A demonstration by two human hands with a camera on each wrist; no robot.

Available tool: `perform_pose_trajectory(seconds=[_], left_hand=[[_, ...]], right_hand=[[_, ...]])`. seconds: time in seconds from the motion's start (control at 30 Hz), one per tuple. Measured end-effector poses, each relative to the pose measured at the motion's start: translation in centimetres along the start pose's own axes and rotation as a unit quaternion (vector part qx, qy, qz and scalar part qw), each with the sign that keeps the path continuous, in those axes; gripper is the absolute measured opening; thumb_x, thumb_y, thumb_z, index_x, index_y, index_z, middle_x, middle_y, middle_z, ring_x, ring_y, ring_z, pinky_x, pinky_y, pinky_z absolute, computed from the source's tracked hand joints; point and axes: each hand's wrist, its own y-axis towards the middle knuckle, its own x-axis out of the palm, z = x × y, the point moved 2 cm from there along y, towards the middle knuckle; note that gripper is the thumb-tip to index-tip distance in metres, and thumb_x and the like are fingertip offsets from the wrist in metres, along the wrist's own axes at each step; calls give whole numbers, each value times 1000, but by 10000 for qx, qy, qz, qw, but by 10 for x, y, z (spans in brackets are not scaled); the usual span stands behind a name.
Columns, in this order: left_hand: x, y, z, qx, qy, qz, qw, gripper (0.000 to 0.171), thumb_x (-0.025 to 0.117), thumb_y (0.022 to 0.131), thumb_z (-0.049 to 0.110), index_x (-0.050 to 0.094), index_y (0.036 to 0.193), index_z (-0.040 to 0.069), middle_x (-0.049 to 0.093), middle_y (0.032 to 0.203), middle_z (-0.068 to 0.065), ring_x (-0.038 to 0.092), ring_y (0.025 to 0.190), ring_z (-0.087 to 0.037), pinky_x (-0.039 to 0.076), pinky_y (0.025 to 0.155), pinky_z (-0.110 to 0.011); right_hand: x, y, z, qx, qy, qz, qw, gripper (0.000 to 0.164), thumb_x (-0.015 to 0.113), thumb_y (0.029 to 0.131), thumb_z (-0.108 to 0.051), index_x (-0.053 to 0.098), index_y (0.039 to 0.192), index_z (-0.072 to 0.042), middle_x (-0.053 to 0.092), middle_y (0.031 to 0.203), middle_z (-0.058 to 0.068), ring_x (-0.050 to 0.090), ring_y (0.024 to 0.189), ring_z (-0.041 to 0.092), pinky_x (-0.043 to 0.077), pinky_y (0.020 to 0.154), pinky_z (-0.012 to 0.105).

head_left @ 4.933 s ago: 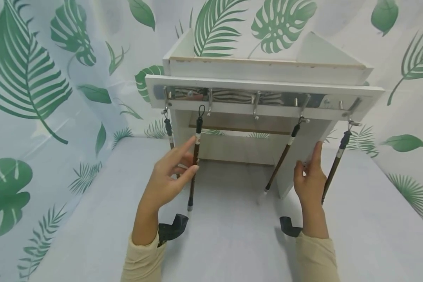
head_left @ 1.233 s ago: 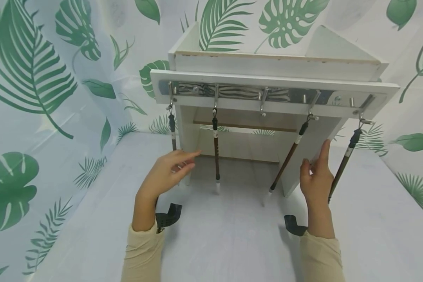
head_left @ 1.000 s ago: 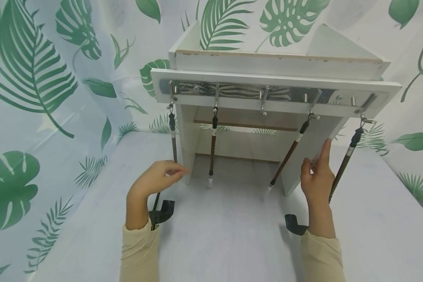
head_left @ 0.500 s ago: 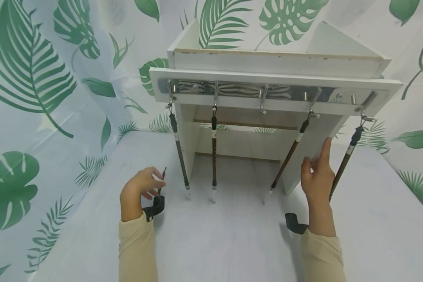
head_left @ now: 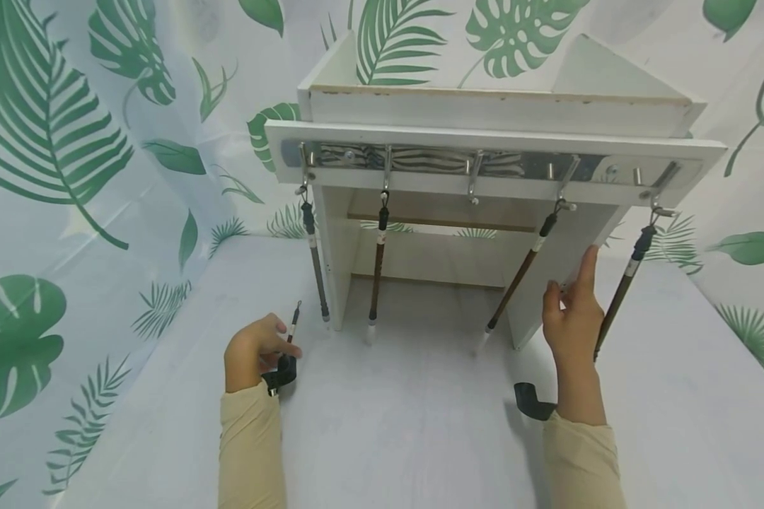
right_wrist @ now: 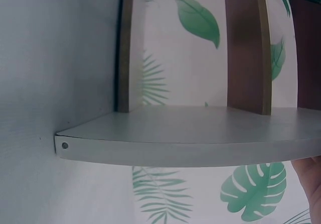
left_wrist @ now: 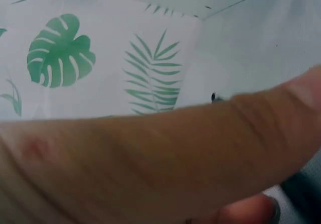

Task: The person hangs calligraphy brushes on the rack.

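My left hand (head_left: 261, 350) is low at the table's left, fingers curled and thumb across a small calligraphy brush (head_left: 295, 322) with a cord loop; its lower part is hidden. In the left wrist view a thumb (left_wrist: 165, 158) fills the foreground. My right hand (head_left: 571, 325) holds the front edge of the white rack's right side panel (head_left: 557, 261), thumb inside and straight index finger along the outside. Several brushes hang by loops from the rack's metal hooks: a left one (head_left: 315, 261), a brown one (head_left: 378, 265), another brown one (head_left: 522, 276) and a right one (head_left: 627, 272).
The white rack (head_left: 496, 109) stands on the pale table (head_left: 420, 424), its hook rail (head_left: 496, 134) facing me. Nothing hangs on its middle hook (head_left: 474, 180). Leaf-printed cloth (head_left: 184, 155) surrounds the table. Black wrist-camera mounts (head_left: 533, 403) stick out beside both wrists.
My left hand left the second brush, which now hangs from its hook, then moved down and left and closed round the brush on the table. The right hand stays on the panel.
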Motion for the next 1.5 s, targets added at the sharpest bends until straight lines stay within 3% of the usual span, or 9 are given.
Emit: perform_pose_trajectory(seconds=[0.33, 0.47, 0.6, 0.73, 0.97, 1.27, 1.37, 1.5], left_hand=[[-1, 0, 2, 297, 167, -20, 9994, 57, 69, 78, 6, 39, 125, 6, 58, 84, -15, 60, 68, -22, 52, 56, -28], [-5, 0, 5, 632, 84, 50, 9979, 66, 66, 79, 2, 32, 135, 11, 58, 92, -16, 61, 71, -22, 53, 60, -31], [-11, 0, 9, 1108, 56, 379, 9931, 70, 59, 81, 1, 26, 141, 14, 59, 97, -16, 60, 73, -21, 54, 61, -32], [-17, -1, 12, 1422, 232, 799, 9863, 71, 56, 82, 2, 24, 143, 16, 59, 103, -17, 59, 71, -19, 50, 57, -28], [-22, -7, 15, 1894, 88, 1155, 9750, 69, 55, 83, 3, 26, 144, 18, 57, 109, -19, 58, 72, -20, 45, 59, -26], [-30, -26, 23, 2378, -308, 1489, 9593, 63, 51, 89, 7, 26, 145, 23, 54, 116, -20, 65, 85, -29, 53, 72, -37], [-33, -36, 27, 2608, -505, 1558, 9514, 62, 51, 90, 8, 27, 144, 26, 53, 115, -18, 65, 90, -30, 53, 74, -39], [-37, -48, 30, 3006, -681, 1771, 9347, 62, 51, 90, 8, 28, 144, 28, 52, 112, -17, 66, 88, -30, 51, 72, -35]], right_hand=[[0, -1, 1, -37, 14, 0, 10000, 64, 42, 94, -9, 9, 147, -23, 40, 138, 24, 52, 102, 54, 46, 75, 62], [0, -1, 1, 5, 6, 2, 10000, 64, 42, 94, -8, 10, 147, -23, 40, 138, 24, 52, 102, 53, 47, 75, 62], [-1, -1, 0, -26, -1, -28, 10000, 64, 41, 94, -8, 9, 147, -22, 38, 139, 23, 51, 104, 53, 46, 76, 62], [-1, 0, 1, -17, 10, -32, 10000, 63, 41, 94, -9, 9, 147, -22, 38, 140, 23, 51, 104, 53, 46, 76, 62], [-1, 0, -1, 77, 36, -20, 10000, 64, 42, 94, -8, 10, 147, -24, 39, 138, 23, 51, 104, 53, 46, 75, 62], [0, 0, -1, 77, 37, -14, 10000, 63, 42, 94, -9, 10, 147, -22, 40, 139, 23, 50, 106, 52, 46, 76, 62], [0, 0, -1, 46, 50, -9, 10000, 62, 42, 94, -9, 10, 147, -21, 40, 138, 24, 51, 105, 53, 46, 75, 62], [-1, 0, -1, 25, 43, -14, 10000, 62, 42, 94, -9, 10, 147, -20, 39, 138, 24, 51, 104, 53, 46, 75, 62]])
